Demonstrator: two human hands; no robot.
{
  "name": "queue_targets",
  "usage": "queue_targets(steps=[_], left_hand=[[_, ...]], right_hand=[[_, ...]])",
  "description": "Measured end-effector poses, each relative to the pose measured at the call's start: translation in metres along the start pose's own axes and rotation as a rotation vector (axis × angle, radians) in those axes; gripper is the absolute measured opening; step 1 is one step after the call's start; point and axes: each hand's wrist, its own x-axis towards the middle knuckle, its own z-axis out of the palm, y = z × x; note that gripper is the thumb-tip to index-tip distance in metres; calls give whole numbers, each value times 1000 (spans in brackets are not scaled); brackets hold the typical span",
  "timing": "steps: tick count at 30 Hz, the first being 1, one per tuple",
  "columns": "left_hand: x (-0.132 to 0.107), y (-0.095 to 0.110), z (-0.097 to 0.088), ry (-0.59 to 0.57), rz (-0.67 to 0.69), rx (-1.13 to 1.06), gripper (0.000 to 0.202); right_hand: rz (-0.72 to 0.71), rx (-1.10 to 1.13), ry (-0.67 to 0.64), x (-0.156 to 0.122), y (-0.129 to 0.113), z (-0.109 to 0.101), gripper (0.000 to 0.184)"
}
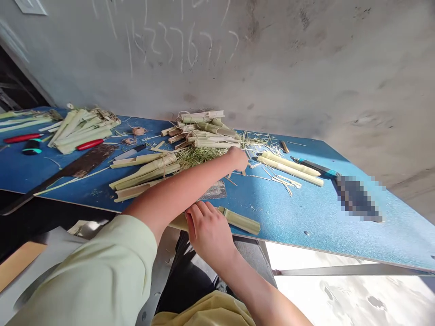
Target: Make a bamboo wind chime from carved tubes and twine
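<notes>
Against a grey concrete wall bearing chalked digits, a long blue laminated board runs across the view from 9 o'clock to 3 o'clock. Toward 9 o'clock lie a sheaf of pale green cut stalks, a red-handled tool and a long, dark, saw-like blade. Toward 12 o'clock sits a heap of cut stalk sections tied with twine, with a twine-bound bundle of pale green stalks nearer the board's front edge. Toward 3 o'clock lie two long cream-green stalks, a blue-handled knife and a pixelated object that cannot be identified.

The left hand, extending from a pale green sleeve, is curled downward at the edge of a loose mat of green fibres; whether it holds anything cannot be determined. The right hand is closed, its fingers wrapped over a split pale green stalk at the board's front edge. The stalk's long axis runs roughly 9 o'clock to 3 o'clock along that edge, with its free end projecting toward 3 o'clock. The right hand is the nearer; the left lies toward 12 o'clock, beyond a grey abrasive sheet.
</notes>
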Motion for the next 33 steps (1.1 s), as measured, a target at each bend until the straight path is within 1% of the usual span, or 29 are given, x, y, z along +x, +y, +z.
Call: queue_targets(steps=[3,6,9,11,12,13,14,15,16,17,18,19,20,21,22,23,24,25,26,27,28,29,30,32,33], left_hand=[[24,-13,-5,-111,-90,102,37],[33,-16,-6,-131,-104,162,36],[27,-14,-11,-89,-67,177,35],[12,-15,-25,-45,-38,172,39],[-1,-17,-35,-24,-25,170,40],[-18,-21,-45,7,-15,164,38],[-40,-26,-55,45,-8,151,35],[-66,-32,-63,101,-4,134,33],[-98,-38,-69,240,-4,59,28],[-133,-43,-69,382,-19,-43,25],[-170,-45,-65,520,-48,-146,22],[-207,-43,-55,679,-109,-220,21],[-243,-39,-40,860,-178,-259,19],[-276,-30,-22,1044,-287,-296,14],[-303,-19,-2,1246,-385,-322,11],[-324,-6,19,1305,-467,-346,12],[-338,8,38,1231,-511,-363,10],[-346,22,55,1108,-525,-322,8],[-348,33,68,994,-526,-250,6],[-346,42,77,905,-532,-185,9],[-341,47,83,831,-524,-133,18],[-334,49,86,769,-507,-107,25],[-326,47,87,716,-484,-108,29],[-314,38,88,642,-435,-157,27],[-310,33,88,627,-415,-187,25]], right_hand=[[1,8,-2,-2,1,2,12],[-7,26,3,-3,2,3,10],[-13,35,23,-3,3,2,10],[-15,36,34,-2,4,1,12],[-17,38,36,-2,4,1,12],[-21,42,36,-2,5,1,13],[-24,48,35,-2,5,1,14],[-26,58,35,-2,6,1,14],[-26,70,35,-2,7,2,15],[-22,84,35,-1,8,2,16],[-16,99,33,-1,9,2,17],[-7,115,29,0,11,2,19],[2,127,23,2,12,1,20],[10,135,18,3,13,1,22],[16,140,12,5,14,0,23],[18,141,5,7,15,-1,24],[18,135,-1,9,15,-2,23],[16,124,-10,11,16,-3,21],[17,106,-20,12,16,-4,20],[22,86,-29,14,16,-4,19],[31,62,-36,15,15,-4,19],[43,38,-41,15,14,-4,19],[54,16,-43,16,14,-4,20],[71,-20,-44,16,12,-3,21],[72,-34,-45,16,12,-3,21]])
